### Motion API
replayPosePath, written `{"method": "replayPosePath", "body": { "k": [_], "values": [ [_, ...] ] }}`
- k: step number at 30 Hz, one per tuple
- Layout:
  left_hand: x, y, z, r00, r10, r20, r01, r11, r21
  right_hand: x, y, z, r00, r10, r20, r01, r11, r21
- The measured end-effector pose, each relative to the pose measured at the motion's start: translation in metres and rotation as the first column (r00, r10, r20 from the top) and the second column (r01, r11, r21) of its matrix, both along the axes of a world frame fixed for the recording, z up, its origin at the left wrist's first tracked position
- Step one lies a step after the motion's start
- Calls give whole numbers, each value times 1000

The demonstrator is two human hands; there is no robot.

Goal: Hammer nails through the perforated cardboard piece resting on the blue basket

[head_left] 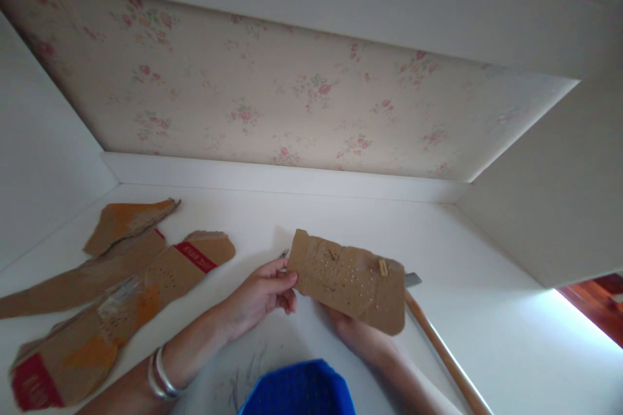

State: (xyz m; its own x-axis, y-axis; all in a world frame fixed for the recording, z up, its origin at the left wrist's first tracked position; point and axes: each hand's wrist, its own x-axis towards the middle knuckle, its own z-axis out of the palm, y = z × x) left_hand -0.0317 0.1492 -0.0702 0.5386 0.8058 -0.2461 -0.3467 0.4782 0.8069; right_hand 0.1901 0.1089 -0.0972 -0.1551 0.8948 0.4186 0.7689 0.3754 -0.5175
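A brown piece of cardboard (350,282), pierced with many small holes, is held up and tilted in front of me. My left hand (272,288) pinches its left edge, thumb on the near face. A small metallic thing (283,253) sticks up beside the left fingers, too small to name. My right hand (335,316) reaches behind the cardboard from below, its fingers hidden. A short tan strip (383,268) sits on the cardboard's right part. Behind its right edge, a wooden handle (448,353) and a grey metal end (413,279) show, perhaps a hammer.
Torn cardboard pieces (165,292) with red bands and orange stains lie at left on the white surface (253,214). A blue plastic container (302,389) stands at the bottom middle. Dark thin bits (238,379) lie left of it. White walls and floral wallpaper (292,104) enclose the back.
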Motion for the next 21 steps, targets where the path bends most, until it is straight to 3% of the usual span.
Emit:
{"method": "replayPosePath", "body": {
  "k": [3,7,14,21],
  "values": [
    [-1,1,1,996,73,50,-71,997,-43,-5,3,2,995,-21,98,24,999,-34],
    [-1,1,6,996,83,41,-80,994,-78,-9,4,6,983,-67,171,81,994,-73],
    [-1,-3,8,993,116,26,-114,992,-57,-14,1,20,978,-14,206,44,989,-143],
    [-2,-3,4,988,140,63,-136,989,-60,-14,2,22,975,1,221,34,988,-152]
  ]
}}
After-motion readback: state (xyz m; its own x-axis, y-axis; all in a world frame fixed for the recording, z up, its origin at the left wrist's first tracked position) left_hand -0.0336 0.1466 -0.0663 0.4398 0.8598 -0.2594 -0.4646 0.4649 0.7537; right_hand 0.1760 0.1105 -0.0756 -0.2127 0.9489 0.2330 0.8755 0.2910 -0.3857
